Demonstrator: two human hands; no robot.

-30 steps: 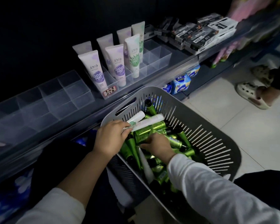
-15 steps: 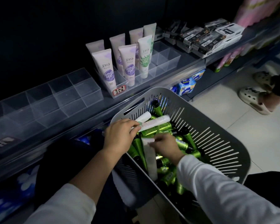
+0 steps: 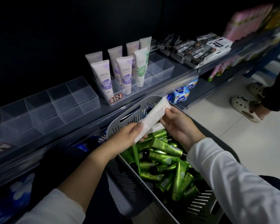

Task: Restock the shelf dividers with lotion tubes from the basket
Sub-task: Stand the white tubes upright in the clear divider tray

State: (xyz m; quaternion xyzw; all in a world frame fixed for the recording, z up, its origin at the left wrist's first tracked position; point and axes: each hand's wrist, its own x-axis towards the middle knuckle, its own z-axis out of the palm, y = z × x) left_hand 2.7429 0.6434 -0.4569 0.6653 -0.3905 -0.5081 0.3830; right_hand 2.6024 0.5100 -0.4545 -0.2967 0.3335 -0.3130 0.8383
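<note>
A white lotion tube (image 3: 152, 118) is held slanted above the grey basket (image 3: 132, 109), printed back side up. My left hand (image 3: 128, 137) grips its lower end and my right hand (image 3: 179, 125) pinches its upper end. Another white tube (image 3: 156, 127) lies just beneath, on the pile of several green tubes (image 3: 162, 157) in the basket. On the shelf, a clear divider tray (image 3: 116, 92) holds several upright white tubes with purple and green labels. An empty clear divider (image 3: 58, 104) sits to its left.
Empty clear compartments (image 3: 162, 67) stand right of the upright tubes. Black and white boxes (image 3: 199, 50) fill the shelf further right. Blue packs (image 3: 180, 95) sit on the lower shelf. Another person's feet in light clogs (image 3: 244, 105) stand on the tiled floor at right.
Both hands have come up out of the basket with a white tube. The right hand, which was digging among the green tubes, now pinches the tube's upper end.
</note>
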